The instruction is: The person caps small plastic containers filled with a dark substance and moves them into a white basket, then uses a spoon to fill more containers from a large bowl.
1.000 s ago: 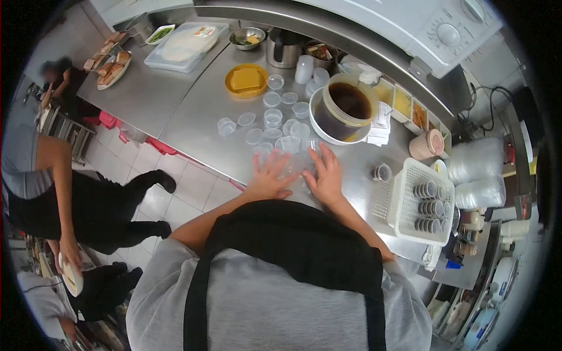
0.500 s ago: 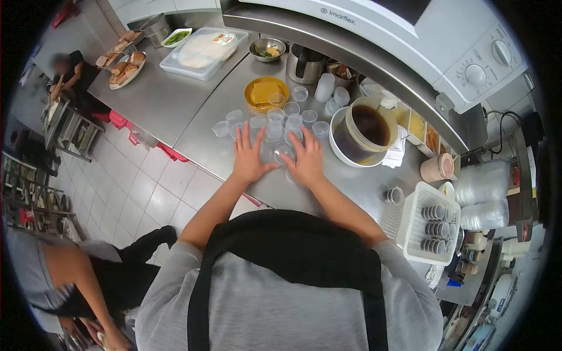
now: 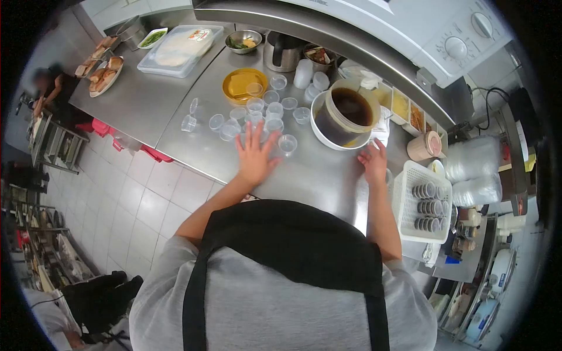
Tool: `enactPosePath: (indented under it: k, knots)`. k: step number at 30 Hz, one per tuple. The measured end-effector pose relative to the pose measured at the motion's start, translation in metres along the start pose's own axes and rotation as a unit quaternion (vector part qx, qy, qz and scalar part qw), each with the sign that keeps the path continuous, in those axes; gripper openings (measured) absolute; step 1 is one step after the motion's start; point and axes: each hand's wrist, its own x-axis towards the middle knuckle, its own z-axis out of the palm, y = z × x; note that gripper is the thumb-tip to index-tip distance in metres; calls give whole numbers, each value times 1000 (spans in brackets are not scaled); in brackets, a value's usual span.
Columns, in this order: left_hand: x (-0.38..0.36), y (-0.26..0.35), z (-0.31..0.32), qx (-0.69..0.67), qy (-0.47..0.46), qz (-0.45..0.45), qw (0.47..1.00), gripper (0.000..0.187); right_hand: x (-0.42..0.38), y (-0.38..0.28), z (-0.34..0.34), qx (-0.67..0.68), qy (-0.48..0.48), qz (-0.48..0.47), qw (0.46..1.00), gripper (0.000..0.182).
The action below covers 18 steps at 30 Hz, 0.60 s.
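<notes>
My left hand (image 3: 256, 161) lies over the steel counter with its fingers spread. Its fingertips reach the near side of a group of small clear plastic cups (image 3: 274, 110). One clear cup (image 3: 287, 144) stands just right of those fingers. My right hand (image 3: 373, 162) is beside the white perforated basket (image 3: 400, 202), fingers apart and slightly bent, with nothing visible in them. Partly behind that hand, a small clear cup (image 3: 389, 176) shows at the basket's edge. Between my hands and farther back, a tub of dark brown liquid (image 3: 350, 107) sits tilted in a white bowl (image 3: 325, 138).
A yellow plate (image 3: 233, 88) and a metal bowl (image 3: 242, 42) of food stand behind the cups. Lidded small cups fill rows in the basket. A clear lidded container (image 3: 180, 51) and a bread plate (image 3: 106, 77) are at left. Other people are on the left side.
My right hand has left the cups and moved right to beside the basket. My left hand stays at the cups. The whole view has shifted a little.
</notes>
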Motion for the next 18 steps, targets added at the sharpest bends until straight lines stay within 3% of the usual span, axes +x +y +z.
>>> enactPosePath:
  k: [6, 8, 12, 18]
  knots:
    - [3, 2, -21, -40, 38, -22, 998, 80, 14, -13, 5, -5, -53, 56, 997, 42]
    - [0, 8, -19, -22, 31, 18, 999, 69, 11, -19, 12, 27, -49, 57, 997, 44]
    - [-1, 20, -7, 28, -36, 149, 988, 51, 12, -17, 24, -55, -48, 38, 997, 48]
    - [16, 7, -2, 33, -66, 88, 993, 47, 3, -6, 19, -45, -36, 22, 998, 49]
